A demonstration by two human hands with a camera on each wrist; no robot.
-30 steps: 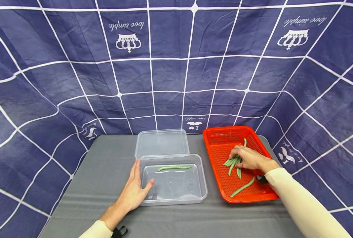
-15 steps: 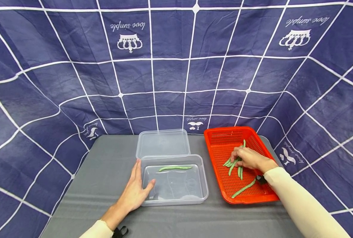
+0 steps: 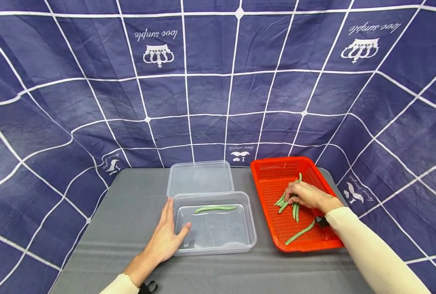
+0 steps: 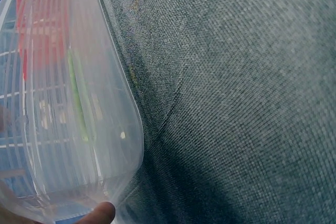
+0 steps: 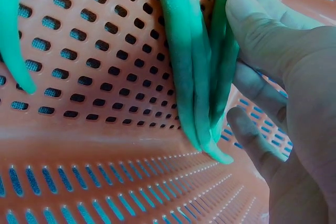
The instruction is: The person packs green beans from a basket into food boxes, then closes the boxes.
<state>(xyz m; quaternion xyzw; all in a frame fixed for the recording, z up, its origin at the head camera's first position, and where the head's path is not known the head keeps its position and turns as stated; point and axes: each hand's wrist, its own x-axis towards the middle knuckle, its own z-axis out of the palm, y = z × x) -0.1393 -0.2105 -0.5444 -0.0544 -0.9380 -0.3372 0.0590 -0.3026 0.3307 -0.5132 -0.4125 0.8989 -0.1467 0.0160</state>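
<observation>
My left hand rests with straight fingers along the left wall of a clear plastic container, its thumb over the rim. One green bean lies inside that container, near the far side. On the right, my right hand reaches down into a red slotted basket. Its thumb and fingertips pinch a green bean at the edge of a small bunch. Several other green beans lie beside it, partly hidden by the hand in the head view. A separate green bean lies nearer the basket's front.
Behind the container lies a flat clear lid. Grey cloth covers the table. A blue curtain with white lines hangs at the back and both sides.
My right fingers have shifted slightly among the beans, and a bean beneath them has moved a little to the left. My left hand stays on the container.
</observation>
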